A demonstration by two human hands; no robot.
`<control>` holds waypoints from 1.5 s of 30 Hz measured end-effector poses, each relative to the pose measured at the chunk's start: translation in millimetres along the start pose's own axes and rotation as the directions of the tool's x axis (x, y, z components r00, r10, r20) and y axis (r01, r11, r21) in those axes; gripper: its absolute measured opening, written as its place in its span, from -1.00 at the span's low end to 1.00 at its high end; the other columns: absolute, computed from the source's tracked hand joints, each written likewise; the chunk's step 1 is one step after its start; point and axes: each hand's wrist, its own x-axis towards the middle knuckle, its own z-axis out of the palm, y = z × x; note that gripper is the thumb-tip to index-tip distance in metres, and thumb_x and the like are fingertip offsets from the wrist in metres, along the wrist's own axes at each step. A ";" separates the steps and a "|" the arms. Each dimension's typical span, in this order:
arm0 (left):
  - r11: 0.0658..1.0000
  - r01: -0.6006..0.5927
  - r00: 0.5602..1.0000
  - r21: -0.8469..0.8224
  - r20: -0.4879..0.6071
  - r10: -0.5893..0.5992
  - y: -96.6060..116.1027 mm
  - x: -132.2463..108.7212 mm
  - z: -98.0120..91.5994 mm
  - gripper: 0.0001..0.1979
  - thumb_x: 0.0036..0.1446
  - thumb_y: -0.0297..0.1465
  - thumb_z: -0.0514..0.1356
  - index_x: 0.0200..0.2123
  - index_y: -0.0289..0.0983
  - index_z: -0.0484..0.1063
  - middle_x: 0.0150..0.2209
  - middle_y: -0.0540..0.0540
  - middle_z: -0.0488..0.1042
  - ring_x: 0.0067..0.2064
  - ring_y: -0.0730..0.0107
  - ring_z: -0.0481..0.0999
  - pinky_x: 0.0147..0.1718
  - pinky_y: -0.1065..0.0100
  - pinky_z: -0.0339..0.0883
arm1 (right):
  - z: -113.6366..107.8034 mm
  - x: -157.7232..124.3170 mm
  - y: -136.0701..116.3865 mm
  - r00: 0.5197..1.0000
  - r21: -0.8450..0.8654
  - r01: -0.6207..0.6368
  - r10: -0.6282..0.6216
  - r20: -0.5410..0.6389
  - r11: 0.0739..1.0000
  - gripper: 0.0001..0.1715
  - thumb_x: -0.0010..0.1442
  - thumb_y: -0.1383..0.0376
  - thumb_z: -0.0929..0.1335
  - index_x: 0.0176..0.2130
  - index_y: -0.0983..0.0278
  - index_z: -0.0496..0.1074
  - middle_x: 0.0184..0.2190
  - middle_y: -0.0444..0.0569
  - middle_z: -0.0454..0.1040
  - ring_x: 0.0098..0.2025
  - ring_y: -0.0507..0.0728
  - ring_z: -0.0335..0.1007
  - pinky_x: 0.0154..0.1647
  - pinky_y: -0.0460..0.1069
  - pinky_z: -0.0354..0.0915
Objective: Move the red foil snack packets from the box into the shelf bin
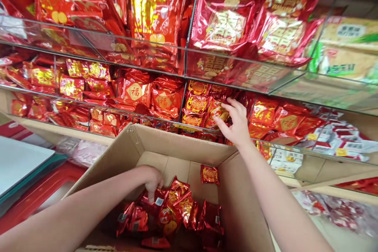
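Note:
My left hand [152, 179] reaches down into a cardboard box [177, 139]. Its fingers are bent and pressed on a red snack packet [153, 199] with a barcode label; the fingertips are partly hidden. Several shiny red and gold packets [183, 206] lie heaped around it. One more packet [210, 174] rests apart, near the box's far right corner. My right hand [236, 120] is at a shelf compartment above the box, thumb and fingers spread. They are beside a red and yellow packet [217, 109] among similar stacked packets [196, 104], and hold nothing I can see.
A clear plastic shelf front [141, 116] runs behind the box. Larger red bags [158, 19] and pink-red bags [223, 23] fill the upper shelf. White packets [339, 138] are at the right. A red tray [44, 189] and a pale lid [20, 161] are at the left.

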 end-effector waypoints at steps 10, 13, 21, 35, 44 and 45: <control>0.929 -0.250 0.944 -0.273 0.144 0.296 90.4 -23.6 -19.1 -0.64 -0.07 -0.17 0.13 -0.25 -0.29 0.29 -0.51 0.00 0.44 -0.62 0.54 0.39 -0.70 0.55 0.08 | -4.6 -1.4 -6.8 0.995 0.070 -0.006 0.012 -0.095 0.998 -0.59 0.02 0.16 0.27 -0.10 0.22 0.21 -0.06 0.04 0.27 0.03 0.21 0.08 0.03 0.20 0.03; 0.884 -0.323 0.935 -0.338 0.034 0.354 103.1 -34.3 -13.8 -0.65 -0.05 -0.22 0.13 -0.22 -0.30 0.28 -0.43 -0.03 0.46 -0.58 0.54 0.41 -0.61 0.50 0.24 | -10.4 -11.2 -32.5 0.990 0.133 -0.049 0.066 -0.123 0.990 -0.71 0.05 0.23 0.26 -0.17 0.20 0.27 -0.14 0.00 0.32 -0.02 0.17 0.15 0.03 0.17 0.04; 0.751 -0.443 0.891 -0.490 -0.145 0.431 102.4 -42.1 -11.8 -0.62 -0.07 -0.21 0.16 -0.19 -0.28 0.28 -0.19 -0.12 0.41 -0.42 0.46 0.46 -0.42 0.40 0.33 | -12.9 -36.4 -81.6 0.953 0.550 -0.276 0.148 0.265 0.788 -0.78 0.05 0.26 0.30 -0.24 0.23 0.36 -0.31 -0.06 0.42 -0.26 0.06 0.33 -0.22 0.00 0.27; 0.635 -0.328 0.937 -0.699 -0.153 0.315 99.8 -40.2 -8.5 -0.47 -0.18 -0.41 0.27 -0.11 -0.23 0.15 -0.25 -0.08 0.46 -0.29 0.40 0.46 -0.28 0.30 0.33 | -9.0 -51.8 -82.3 0.822 0.759 -0.561 0.333 0.462 0.330 -0.44 0.09 0.30 0.23 0.08 0.16 -0.01 -0.08 0.02 0.32 -0.13 0.07 0.31 -0.19 0.01 0.31; 0.755 -0.352 0.934 -0.553 -0.165 0.315 96.1 -38.8 -6.1 -0.62 -0.02 -0.28 0.13 -0.12 -0.24 0.17 -0.22 -0.09 0.40 -0.29 0.46 0.44 -0.40 0.44 0.28 | -27.4 -46.8 -72.3 0.904 0.465 -0.427 0.359 0.232 0.776 -0.71 0.05 0.22 0.27 -0.18 0.24 0.26 -0.36 -0.09 0.37 -0.46 -0.02 0.29 -0.46 -0.11 0.26; 0.771 -0.342 0.938 -0.538 -0.149 0.313 94.2 -37.9 -6.2 -0.64 -0.01 -0.27 0.12 -0.13 -0.25 0.18 -0.23 -0.09 0.40 -0.31 0.46 0.44 -0.40 0.44 0.27 | -34.4 -43.0 -65.9 0.914 0.333 -0.406 0.383 0.136 0.851 -0.70 0.05 0.21 0.27 -0.19 0.25 0.29 -0.37 -0.08 0.38 -0.47 -0.01 0.29 -0.43 -0.10 0.26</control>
